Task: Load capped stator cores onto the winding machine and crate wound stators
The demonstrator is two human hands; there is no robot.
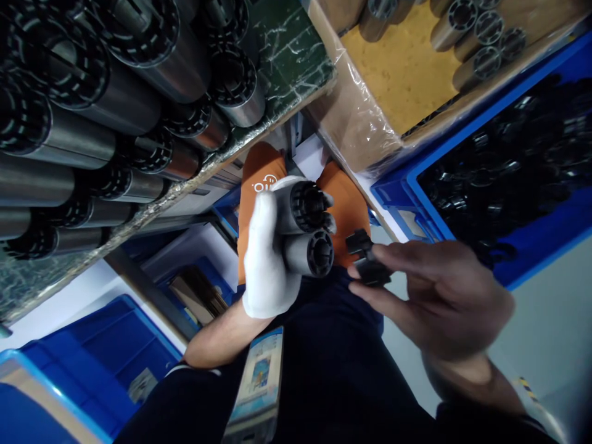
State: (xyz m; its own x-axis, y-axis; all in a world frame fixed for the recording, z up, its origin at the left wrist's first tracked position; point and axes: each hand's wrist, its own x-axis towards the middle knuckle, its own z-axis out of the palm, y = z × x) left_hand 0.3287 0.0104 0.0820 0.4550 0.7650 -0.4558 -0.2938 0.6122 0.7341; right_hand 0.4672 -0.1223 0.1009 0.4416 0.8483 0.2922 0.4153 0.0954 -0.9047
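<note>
In a white glove, my left hand (268,265) is wrapped round two short metal tubes at the middle of the view. A black slotted plastic insert (309,206) sits in the mouth of the upper tube (287,206). Below it, the lower tube (298,254) also shows a black ribbed piece inside its end. Bare and a little blurred, my right hand (444,290) pinches a black plastic insert (370,259) between thumb and fingers. That insert is apart from the tubes, just to their right.
Many metal tubes with black slotted ends (185,49) stand on a green bench (291,49) at upper left. A cardboard box (356,111) of tubes stands at upper right. Beside it, a blue bin (425,203) holds black parts. Another blue bin (106,345) lies lower left.
</note>
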